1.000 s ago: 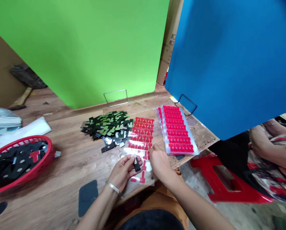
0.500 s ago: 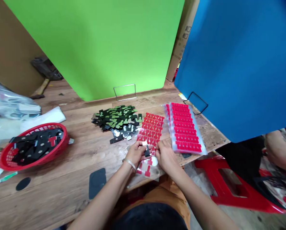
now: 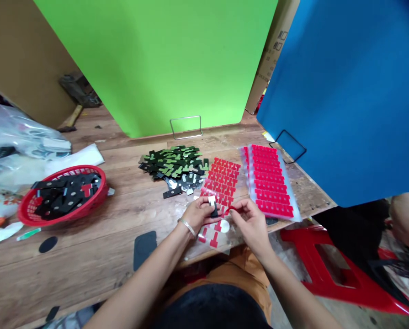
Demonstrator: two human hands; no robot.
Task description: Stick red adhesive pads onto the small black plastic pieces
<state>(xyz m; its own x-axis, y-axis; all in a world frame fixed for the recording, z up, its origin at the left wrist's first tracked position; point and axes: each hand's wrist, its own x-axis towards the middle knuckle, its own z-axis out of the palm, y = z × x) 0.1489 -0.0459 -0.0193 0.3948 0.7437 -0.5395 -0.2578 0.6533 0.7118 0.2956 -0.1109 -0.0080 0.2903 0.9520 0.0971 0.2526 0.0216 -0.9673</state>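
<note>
My left hand (image 3: 198,213) is closed on a small black piece with a white T-shaped end (image 3: 213,206). Close by on the right, my right hand (image 3: 250,222) pinches a red T-shaped sticker (image 3: 230,209) between thumb and fingers. Under both hands lies a clear sheet of red T-shaped stickers (image 3: 221,179), with a white round spot (image 3: 224,226) near its lower part. Beyond the left hand is a heap of black and greenish tabbed pieces (image 3: 175,162).
A red basket (image 3: 103,194) of black pieces stands at the left, near plastic bags (image 3: 22,132). Stacked red sticker sheets (image 3: 271,183) lie at the right. Green (image 3: 163,59) and blue (image 3: 344,91) panels rise behind. A red stool (image 3: 314,274) and another person's arm (image 3: 406,219) are at the right.
My right hand has lifted off the sticker sheet and moved slightly right, with a red sticker now showing in its fingers. The left hand still holds the black piece. The view has shifted slightly.
</note>
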